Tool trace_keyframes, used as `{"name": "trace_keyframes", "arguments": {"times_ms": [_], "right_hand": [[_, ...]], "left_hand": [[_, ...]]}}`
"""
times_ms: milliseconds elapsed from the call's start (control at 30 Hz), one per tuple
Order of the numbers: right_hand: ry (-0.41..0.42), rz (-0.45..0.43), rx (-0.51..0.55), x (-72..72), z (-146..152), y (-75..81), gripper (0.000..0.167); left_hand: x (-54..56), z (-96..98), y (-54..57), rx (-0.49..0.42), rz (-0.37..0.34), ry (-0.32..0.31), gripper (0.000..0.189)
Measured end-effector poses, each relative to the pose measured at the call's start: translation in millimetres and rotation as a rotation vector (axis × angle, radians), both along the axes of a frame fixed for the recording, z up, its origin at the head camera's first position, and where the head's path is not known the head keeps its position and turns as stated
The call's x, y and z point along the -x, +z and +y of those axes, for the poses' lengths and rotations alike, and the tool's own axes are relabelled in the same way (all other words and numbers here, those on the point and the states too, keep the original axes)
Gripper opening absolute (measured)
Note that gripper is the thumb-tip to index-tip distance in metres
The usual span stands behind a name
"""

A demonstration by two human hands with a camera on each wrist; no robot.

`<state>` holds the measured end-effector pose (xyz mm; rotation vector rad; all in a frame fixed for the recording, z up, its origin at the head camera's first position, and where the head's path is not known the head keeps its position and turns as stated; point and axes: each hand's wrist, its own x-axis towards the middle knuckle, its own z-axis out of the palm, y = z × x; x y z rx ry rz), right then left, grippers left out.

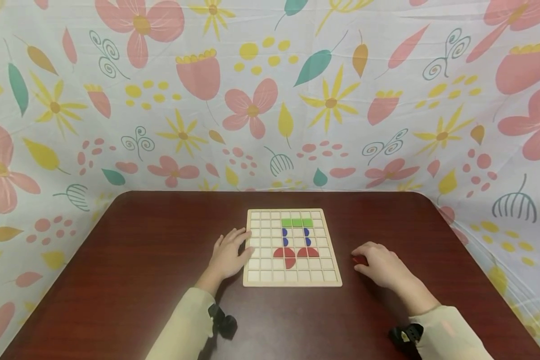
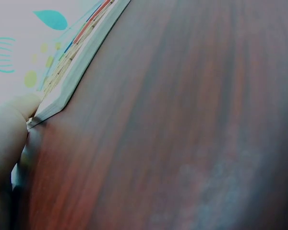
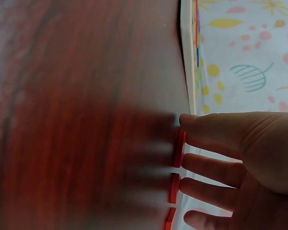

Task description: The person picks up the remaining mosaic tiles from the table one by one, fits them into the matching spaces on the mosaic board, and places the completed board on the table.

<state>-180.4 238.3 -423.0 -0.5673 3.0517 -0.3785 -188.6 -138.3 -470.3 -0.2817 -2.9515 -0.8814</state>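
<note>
A pale wooden grid board (image 1: 293,285) lies on the brown table. In its cells sit green squares (image 1: 297,222), blue half-round pieces (image 1: 285,242) and red quarter-round pieces (image 1: 290,262). My left hand (image 1: 227,255) rests at the board's left side, thumb and fingertips on the rim; the left wrist view catches just part of that hand (image 2: 7,134) by a board corner. To the right of the board, my right hand (image 1: 382,265) has thumb and finger around a red piece (image 3: 180,149). Two more red pieces (image 3: 174,188) line up under its other fingertips, mostly hidden in the head view.
The dark red-brown table (image 1: 139,270) has rounded far corners. Behind it hangs a white cloth (image 1: 270,60) printed with flowers and leaves. A black wrist camera (image 1: 222,322) is strapped on the left sleeve, and another (image 1: 407,336) on the right.
</note>
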Motion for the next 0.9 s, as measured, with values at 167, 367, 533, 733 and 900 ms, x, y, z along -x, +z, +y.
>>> {"name": "trace_keyframes", "arguments": {"times_ms": [167,367,533,733,900], "right_hand": [[0.026,0.002,-0.005,-0.2,-0.8,-1.2,0.024],[0.047,0.029,-0.003,2.7,0.4,-1.6,0.026],[0.045,0.048,-0.003,3.4,2.7,-2.0,0.022],[0.04,0.07,-0.007,4.3,3.9,-2.9,0.016],[0.054,0.065,-0.014,7.7,4.7,-1.3,0.012]], "left_hand": [[-0.4,-0.6,-0.5,0.0,0.001,0.0,0.05],[0.0,-0.8,-0.3,0.007,-0.002,-0.001,0.051],[-0.6,-0.3,0.1,0.009,-0.005,0.002,0.051],[-0.8,-0.6,-0.4,0.013,-0.01,-0.003,0.05],[0.1,-0.8,-1.2,0.013,-0.008,-0.009,0.05]]}}
